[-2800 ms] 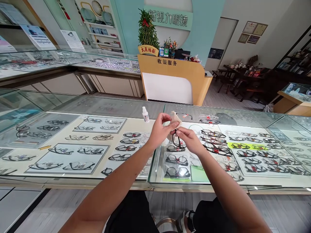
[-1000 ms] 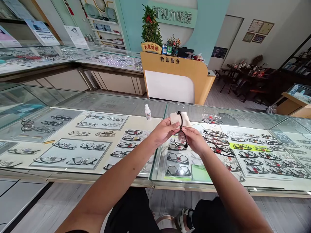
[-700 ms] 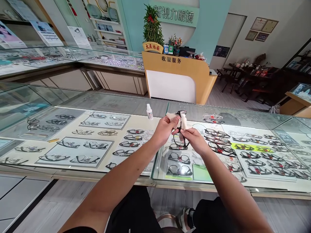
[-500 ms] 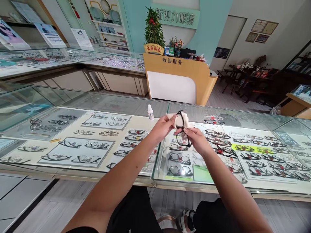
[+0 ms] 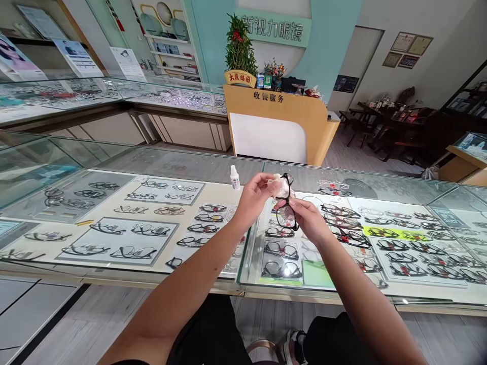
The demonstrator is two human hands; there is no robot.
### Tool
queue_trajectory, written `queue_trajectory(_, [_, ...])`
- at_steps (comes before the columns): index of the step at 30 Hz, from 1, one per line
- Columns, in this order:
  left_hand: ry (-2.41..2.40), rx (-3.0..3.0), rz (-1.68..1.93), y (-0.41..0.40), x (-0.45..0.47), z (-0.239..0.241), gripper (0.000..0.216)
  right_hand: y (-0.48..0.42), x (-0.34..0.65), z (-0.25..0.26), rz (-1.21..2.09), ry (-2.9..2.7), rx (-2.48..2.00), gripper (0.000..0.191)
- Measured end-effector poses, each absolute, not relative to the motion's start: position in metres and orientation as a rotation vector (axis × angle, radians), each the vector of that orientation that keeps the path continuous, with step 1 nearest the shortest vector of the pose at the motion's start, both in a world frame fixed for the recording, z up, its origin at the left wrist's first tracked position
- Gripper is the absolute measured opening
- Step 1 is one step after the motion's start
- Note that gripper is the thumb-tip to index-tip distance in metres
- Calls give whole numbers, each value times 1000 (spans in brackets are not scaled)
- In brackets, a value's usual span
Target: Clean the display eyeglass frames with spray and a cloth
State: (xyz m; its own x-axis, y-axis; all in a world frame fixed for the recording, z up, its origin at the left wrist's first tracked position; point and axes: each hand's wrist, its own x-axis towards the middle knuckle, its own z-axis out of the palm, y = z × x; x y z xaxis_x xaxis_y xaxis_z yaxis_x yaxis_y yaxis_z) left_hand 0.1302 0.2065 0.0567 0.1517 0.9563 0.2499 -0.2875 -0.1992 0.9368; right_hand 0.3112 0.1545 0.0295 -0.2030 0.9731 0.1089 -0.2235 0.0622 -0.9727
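A pair of black-framed glasses is held on end above the glass display counter. My right hand grips the lower lens rim between thumb and fingers. My left hand pinches a pale cleaning cloth bunched around the upper lens. Both hands sit close together over the seam between two counter sections.
A small white dropper bottle stands on the counter just left of my hands. Several rows of glasses lie under the glass. A wooden cashier desk with a plant stands beyond. My knees and a shoe show below the counter edge.
The glasses went from hanging below the hands to standing on end, and the cloth spread over the upper lens then bunched again. The hands stayed over the same spot.
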Motion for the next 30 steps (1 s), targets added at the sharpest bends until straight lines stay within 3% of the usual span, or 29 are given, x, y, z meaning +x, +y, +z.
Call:
queue_trajectory(18, [759, 1295, 1397, 201, 135, 50, 56, 153, 306, 34, 1425, -1171, -865, 39])
queue_trajectory(23, [821, 1375, 1442, 202, 136, 47, 37, 153, 306, 35, 1424, -1181, -854, 38])
queue_trajectory(27, [768, 1182, 1354, 207, 134, 48, 59, 154, 309, 29, 1378, -1299, -871, 39])
queue_trajectory(30, [718, 1128, 1193, 210, 131, 48, 60, 155, 312, 25, 1342, -1370, -879, 40])
